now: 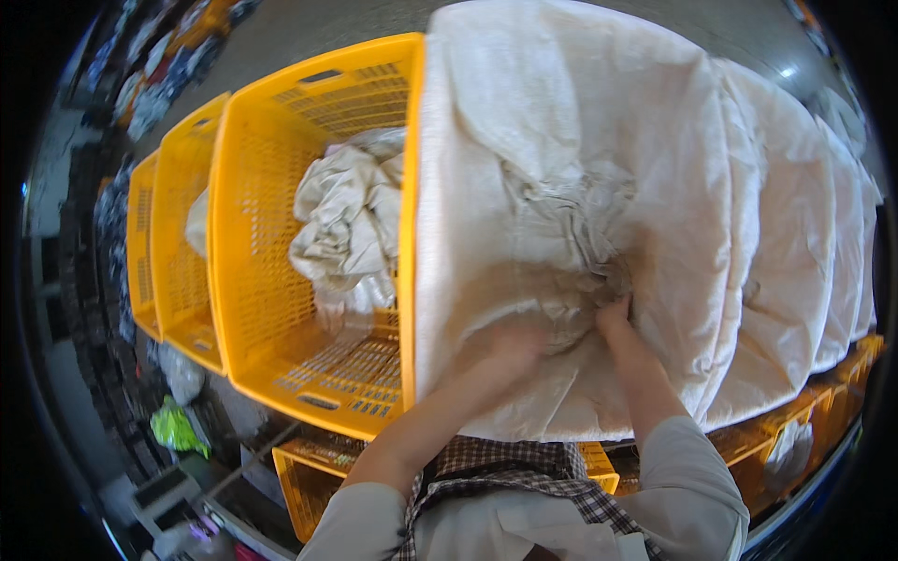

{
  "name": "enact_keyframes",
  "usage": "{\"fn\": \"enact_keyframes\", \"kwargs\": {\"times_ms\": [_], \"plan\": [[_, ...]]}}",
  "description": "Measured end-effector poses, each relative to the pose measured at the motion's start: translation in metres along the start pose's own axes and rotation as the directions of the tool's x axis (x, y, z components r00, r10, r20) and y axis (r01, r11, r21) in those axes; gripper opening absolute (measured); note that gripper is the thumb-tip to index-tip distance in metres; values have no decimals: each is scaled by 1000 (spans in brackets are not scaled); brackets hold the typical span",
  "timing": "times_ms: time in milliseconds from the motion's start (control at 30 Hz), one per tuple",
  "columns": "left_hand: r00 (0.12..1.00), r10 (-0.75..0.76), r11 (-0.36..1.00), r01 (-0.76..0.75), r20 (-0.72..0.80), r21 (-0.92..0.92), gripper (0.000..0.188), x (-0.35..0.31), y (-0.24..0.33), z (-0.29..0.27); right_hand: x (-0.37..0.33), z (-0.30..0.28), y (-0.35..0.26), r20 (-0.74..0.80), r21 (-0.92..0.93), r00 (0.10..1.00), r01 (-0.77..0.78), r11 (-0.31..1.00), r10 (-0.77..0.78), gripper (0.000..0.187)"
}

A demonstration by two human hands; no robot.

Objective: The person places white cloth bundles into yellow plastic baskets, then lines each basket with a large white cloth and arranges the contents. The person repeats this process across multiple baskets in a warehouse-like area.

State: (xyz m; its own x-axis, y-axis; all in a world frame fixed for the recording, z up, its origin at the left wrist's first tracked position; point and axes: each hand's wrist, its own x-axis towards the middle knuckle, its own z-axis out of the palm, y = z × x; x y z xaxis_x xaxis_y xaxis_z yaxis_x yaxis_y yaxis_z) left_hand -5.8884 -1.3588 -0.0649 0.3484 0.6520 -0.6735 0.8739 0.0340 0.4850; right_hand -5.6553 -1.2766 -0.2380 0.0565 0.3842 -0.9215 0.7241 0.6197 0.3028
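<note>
A large off-white woven liner [645,140] covers the crate in front of me and sags into it, its fabric bunched and creased at the bottom. Down in that hollow my right hand [615,316] is closed on a fold of the liner, its fingertips partly hidden by the cloth. My left hand [517,348] is over the near left side of the same liner, smeared by motion, so its fingers cannot be made out. To the left stands a yellow plastic crate [253,234] with a crumpled beige cloth [341,220] and clear plastic inside.
More yellow crates [187,234] are lined up at the far left. On the right, further white-lined crates [786,234] continue the row. Yellow crates [299,477] also sit behind the row near my body. A green plastic bag [175,428] lies at lower left.
</note>
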Motion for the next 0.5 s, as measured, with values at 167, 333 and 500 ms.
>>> {"fn": "enact_keyframes", "kwargs": {"times_ms": [167, 333, 500], "plan": [[590, 318, 904, -425, -743, 50, 25, -83, 2, -78, -57, -68, 1, -475, 452, 863, 408, 794, -173, 33], [283, -84, 989, 140, -955, -46, 32, -125, -181, -127, -153, -106, -4, -800, 594, 600, 788, 164, 10, 16], [712, -574, 716, 676, -406, 174, 87, -122, -350, -103, -246, -132, -48, -798, 554, 546, 831, -47, 256, 10]]}}
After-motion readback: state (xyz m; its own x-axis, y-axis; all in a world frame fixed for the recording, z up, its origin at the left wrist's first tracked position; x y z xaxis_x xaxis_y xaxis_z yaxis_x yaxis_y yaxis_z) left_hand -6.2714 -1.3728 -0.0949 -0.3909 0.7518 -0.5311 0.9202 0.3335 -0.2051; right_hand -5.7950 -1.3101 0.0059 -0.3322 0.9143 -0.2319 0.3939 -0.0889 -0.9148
